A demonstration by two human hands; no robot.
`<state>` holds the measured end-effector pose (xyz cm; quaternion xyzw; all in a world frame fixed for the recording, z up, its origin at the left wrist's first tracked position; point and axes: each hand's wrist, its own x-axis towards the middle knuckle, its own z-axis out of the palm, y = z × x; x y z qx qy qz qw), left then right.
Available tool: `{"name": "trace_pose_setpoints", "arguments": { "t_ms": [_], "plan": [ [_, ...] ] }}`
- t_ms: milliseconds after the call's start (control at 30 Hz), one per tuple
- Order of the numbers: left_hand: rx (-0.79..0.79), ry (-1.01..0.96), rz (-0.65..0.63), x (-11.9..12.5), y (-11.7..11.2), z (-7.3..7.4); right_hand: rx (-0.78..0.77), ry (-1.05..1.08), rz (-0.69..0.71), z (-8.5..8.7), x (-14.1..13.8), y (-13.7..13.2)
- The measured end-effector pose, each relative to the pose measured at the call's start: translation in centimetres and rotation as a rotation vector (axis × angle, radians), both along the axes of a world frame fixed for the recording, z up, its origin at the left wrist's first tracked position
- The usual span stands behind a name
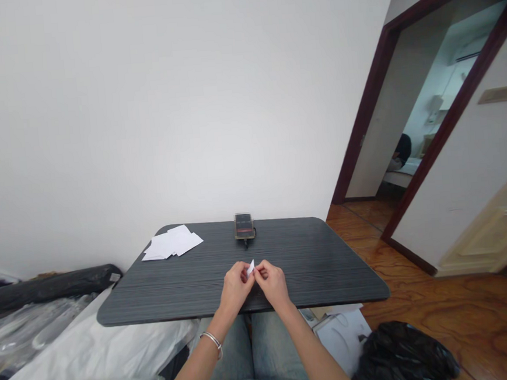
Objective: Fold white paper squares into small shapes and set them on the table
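A small folded piece of white paper (251,267) stands between my hands over the near middle of the dark table (312,261). My left hand (234,285) pinches its left side between thumb and fingers. From the right, my right hand (272,281) has its fingertips closed on the paper's edge. The paper comes to a point at the top; its lower part is hidden by my fingers. Several white paper sheets (170,243) lie overlapping at the table's far left.
A small dark device (243,226) with a short cable stands at the table's back, near the white wall (229,98). Plastic-wrapped items (40,330) lie to the left. A black plastic bag (402,357) sits on the floor at right, below an open doorway (404,96).
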<state>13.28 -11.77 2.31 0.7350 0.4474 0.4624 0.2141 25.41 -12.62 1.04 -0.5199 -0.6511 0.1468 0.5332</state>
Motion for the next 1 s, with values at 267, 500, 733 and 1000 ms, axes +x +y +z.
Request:
{"name": "trace_pose_setpoints", "arguments": {
  "t_ms": [267,500,733,1000],
  "plan": [
    [0.01,0.01,0.013,0.0,0.2,-0.2,-0.004,0.004,0.02,0.4,0.0,-0.5],
    [0.011,0.011,0.03,-0.1,0.3,-0.1,-0.144,0.409,0.2,-0.9,0.3,1.2],
    [0.038,0.054,-0.008,-0.2,0.1,0.1,-0.195,0.614,0.367,-1.9,0.9,1.8],
    [0.08,0.067,-0.013,-0.3,-0.1,0.2,-0.193,0.625,0.39,-2.1,0.9,1.9]
  ]
}}
